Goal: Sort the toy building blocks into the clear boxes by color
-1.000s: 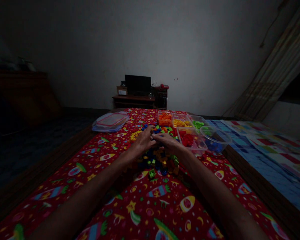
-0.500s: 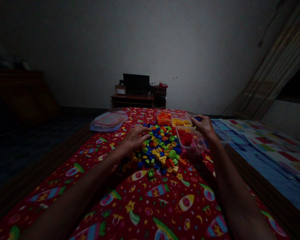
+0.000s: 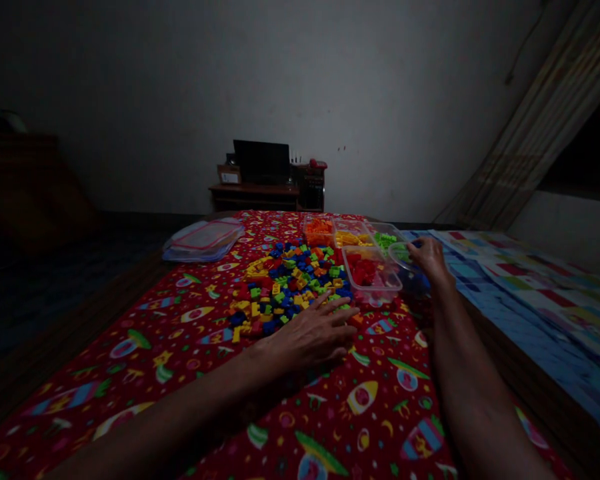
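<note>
While the left hand (image 3: 315, 333) lies palm down just below the centre of the frame, its fingers spread over the lower right edge of a heap of blocks (image 3: 280, 283), the right hand (image 3: 430, 257) is at the rim of a round clear tub (image 3: 396, 259) at centre right. The left grip is released, fingers apart. On the right, the fingers are bent in toward the thumb, but whether that grip has a block in it I cannot tell.

The heap, mixed blue, green, yellow, orange and red, spreads loosely across the middle of the frame on a red patterned cloth (image 3: 330, 417). Just right of it stand clear boxes sorted by colour: an orange-filled box (image 3: 319, 244) farthest left, then a yellow-filled box (image 3: 347, 226), a green-filled box (image 3: 399, 233) and, nearer the viewer, a red-filled box (image 3: 376, 288). Blue pieces sit in the round tub.

Left of the heap, a stack of flat clear lids (image 3: 203, 241) rests by the cloth's edge, one edged in red. At upper centre a dark monitor (image 3: 263, 162) stands against the wall; a striped curtain (image 3: 525, 153) hangs at upper right.
</note>
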Tool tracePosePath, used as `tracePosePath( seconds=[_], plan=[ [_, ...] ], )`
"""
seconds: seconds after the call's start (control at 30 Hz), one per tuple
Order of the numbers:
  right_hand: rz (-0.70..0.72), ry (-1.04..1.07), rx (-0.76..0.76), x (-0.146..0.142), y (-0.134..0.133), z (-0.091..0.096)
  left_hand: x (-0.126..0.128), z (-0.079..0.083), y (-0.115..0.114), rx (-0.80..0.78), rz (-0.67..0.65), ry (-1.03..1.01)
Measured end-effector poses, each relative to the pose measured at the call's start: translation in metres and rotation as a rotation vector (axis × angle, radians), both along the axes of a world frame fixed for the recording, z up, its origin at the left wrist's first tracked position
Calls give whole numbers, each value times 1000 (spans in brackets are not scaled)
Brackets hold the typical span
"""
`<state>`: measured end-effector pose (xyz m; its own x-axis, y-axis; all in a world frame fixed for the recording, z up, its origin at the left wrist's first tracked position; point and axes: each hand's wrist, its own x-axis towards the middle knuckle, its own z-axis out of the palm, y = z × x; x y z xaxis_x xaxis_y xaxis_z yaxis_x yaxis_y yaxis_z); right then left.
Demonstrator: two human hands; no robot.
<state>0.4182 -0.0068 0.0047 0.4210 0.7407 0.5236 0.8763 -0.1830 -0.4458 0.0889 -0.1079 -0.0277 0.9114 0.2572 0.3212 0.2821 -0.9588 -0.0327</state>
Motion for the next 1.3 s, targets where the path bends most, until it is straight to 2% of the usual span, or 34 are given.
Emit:
tracePosePath(
  seconds=[0.17,0.37,0.53,0.67,0.8,1.0,1.13,1.3],
  plan=[
    [7,34,-85,4,-1,0,-2,-12,10,64,66,19],
    [-13,-20,80,-7,-11,22,-11,-13,29,84,129,-2],
    [54,-70,109,-35,-21,48,-25,-1,43,61,216,-9],
    [191,-127,113,-73,-26,56,-41,2,59,32,236,-88],
    [432,-180,37,-119,-31,51,-63,-2,82,-4,281,-207],
    [748,-347,-281,-175,-47,33,-90,-5,112,-175,504,-328],
    [816,-434,-364,-191,-49,19,-97,9,109,-224,587,-352],
    [885,-458,-276,-199,-45,-5,-104,31,98,-323,678,-253]
  ],
)
